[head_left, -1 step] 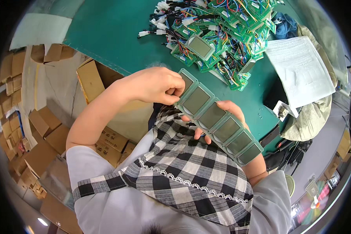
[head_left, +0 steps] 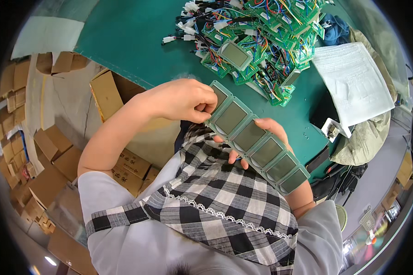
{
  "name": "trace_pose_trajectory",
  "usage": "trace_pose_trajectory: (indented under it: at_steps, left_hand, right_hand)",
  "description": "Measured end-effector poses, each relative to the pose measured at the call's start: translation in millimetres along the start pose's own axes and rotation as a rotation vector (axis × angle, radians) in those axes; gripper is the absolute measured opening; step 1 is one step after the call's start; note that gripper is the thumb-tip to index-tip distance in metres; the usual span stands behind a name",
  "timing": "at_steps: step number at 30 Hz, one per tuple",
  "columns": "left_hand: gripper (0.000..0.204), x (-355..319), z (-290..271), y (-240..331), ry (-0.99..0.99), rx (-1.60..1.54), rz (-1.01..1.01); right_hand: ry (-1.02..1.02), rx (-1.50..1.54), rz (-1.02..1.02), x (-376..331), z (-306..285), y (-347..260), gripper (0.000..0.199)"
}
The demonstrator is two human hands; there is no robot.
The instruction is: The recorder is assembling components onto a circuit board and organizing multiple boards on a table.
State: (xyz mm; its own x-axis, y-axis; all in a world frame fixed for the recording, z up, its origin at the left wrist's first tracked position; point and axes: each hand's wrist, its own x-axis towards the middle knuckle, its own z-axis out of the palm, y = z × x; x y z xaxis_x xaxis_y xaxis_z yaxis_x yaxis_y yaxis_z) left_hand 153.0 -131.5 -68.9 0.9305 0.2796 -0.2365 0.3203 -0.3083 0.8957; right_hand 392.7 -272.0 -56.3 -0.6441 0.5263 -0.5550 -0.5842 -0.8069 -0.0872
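A long strip of joined display boards point(head_left: 249, 136), each with a grey rectangular screen in a pale green frame, slants across the front of my checked apron. My left hand point(head_left: 184, 100) pinches the strip's upper left end, its fingers curled over the end screen and partly covering it. From beneath, my right hand point(head_left: 274, 130) supports the strip's middle. Its thumb lies over the far edge and several fingertips show along the near edge; the palm is hidden behind the boards.
Beyond the strip, a heap of green circuit boards point(head_left: 280, 34) with coloured wires and white connectors covers the green table point(head_left: 124, 36). A loose display point(head_left: 235, 56) lies on the heap. White foam sheeting point(head_left: 353, 82) is at the right. Open cardboard boxes point(head_left: 106, 95) stand on the left.
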Motion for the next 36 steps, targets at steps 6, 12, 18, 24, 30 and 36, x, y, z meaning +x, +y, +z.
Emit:
trace_pose_trajectory:
  at_steps: [6,12,18,24,30,36]
  left_hand:
    - [0.010,1,0,-2,-0.015,-0.036,-0.001]
    - [0.011,0,-1,-4,-0.044,-0.048,-0.003]
    - [0.010,2,0,-2,-0.025,-0.051,0.003]
    - [0.018,3,8,-8,0.133,-0.035,0.002]
    - [0.038,7,17,-5,0.144,0.032,0.051]
    - [0.038,6,13,-9,0.099,-0.027,0.012]
  right_hand:
    - [0.022,0.025,0.008,-2,1,2,0.068]
    - [0.023,0.021,-0.001,-3,7,2,0.069]
    - [0.020,0.032,0.002,-3,4,3,0.070]
    - [0.004,0.054,-0.051,-4,5,1,0.072]
    - [0.007,0.045,-0.049,-4,-2,1,0.071]
    - [0.026,0.013,-0.021,-4,1,0,0.070]
